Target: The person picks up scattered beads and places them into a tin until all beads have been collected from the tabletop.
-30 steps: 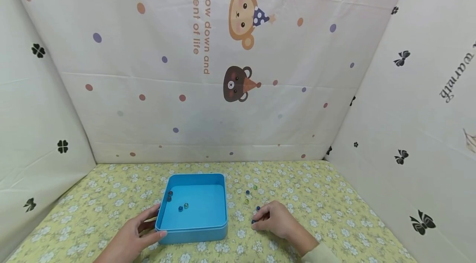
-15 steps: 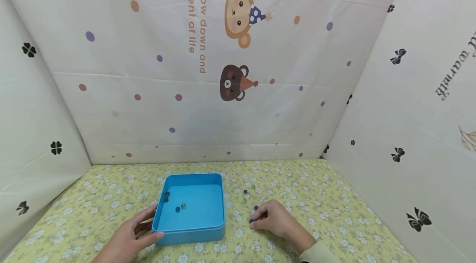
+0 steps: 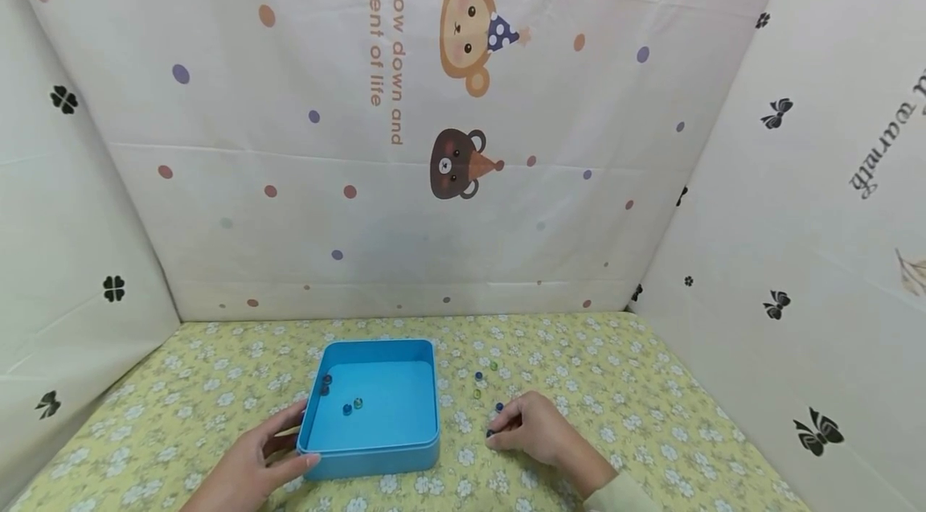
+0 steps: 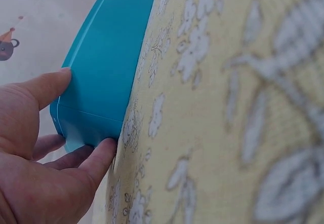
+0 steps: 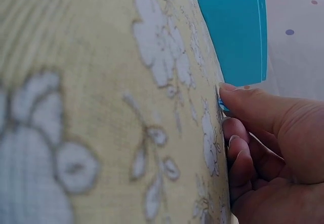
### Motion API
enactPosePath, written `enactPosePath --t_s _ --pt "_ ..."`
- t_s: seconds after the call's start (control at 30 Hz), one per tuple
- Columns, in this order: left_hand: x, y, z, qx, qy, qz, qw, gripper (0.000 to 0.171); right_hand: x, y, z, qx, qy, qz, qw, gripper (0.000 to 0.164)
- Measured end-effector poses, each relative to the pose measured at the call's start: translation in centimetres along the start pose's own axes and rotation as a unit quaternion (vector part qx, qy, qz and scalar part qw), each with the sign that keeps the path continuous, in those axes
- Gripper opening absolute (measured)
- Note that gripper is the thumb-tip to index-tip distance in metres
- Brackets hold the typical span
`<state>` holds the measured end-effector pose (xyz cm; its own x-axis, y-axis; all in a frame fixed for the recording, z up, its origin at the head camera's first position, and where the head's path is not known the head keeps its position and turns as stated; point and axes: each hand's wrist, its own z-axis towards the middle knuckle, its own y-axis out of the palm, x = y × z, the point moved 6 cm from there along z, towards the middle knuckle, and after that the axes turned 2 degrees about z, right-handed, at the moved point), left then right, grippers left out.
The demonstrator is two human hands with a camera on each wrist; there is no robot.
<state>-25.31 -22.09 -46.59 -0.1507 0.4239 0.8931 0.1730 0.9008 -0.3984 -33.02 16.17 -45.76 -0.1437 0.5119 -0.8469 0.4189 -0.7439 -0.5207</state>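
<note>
My left hand (image 3: 249,460) grips the near-left corner of a square blue plastic box (image 3: 383,460), thumb on the front wall and fingers along the left side. In the left wrist view the thumb and fingertips meet the box wall (image 4: 109,57). My right hand (image 3: 531,432) is low on the cloth to the right of the box, pinching a dark blue marble (image 3: 490,433) between thumb and fingers. Most of that marble is hidden by the thumb in the right wrist view. Inside the box lie a blue marble (image 3: 347,410), a green marble (image 3: 358,403) and two dark reddish marbles (image 3: 327,379).
Between the box and my right hand are loose marbles: a blue one (image 3: 499,407) by my fingers, another blue one (image 3: 479,376) farther back, and two yellow-green ones (image 3: 493,366). A yellow flowered cloth (image 3: 615,383) covers the table. Printed white sheets (image 3: 405,231) enclose it.
The head view has shifted slightly. Both hands, the box and the marbles stay in about the same places, with my right fingers still at the dark blue marble.
</note>
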Motion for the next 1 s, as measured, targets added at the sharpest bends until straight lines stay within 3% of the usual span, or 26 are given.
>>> enactPosePath --t_s 0.43,1.0 --pt "0.0 0.0 -0.2 0.006 0.004 -0.002 1.0 0.088 -0.1 0.0 -0.4 0.011 -0.007 0.006 1.0 0.014" --pt "-0.2 0.0 -0.1 -0.017 0.019 -0.011 0.9996 0.089 -1.4 1.2 0.4 0.028 -0.029 0.053 0.998 0.024"
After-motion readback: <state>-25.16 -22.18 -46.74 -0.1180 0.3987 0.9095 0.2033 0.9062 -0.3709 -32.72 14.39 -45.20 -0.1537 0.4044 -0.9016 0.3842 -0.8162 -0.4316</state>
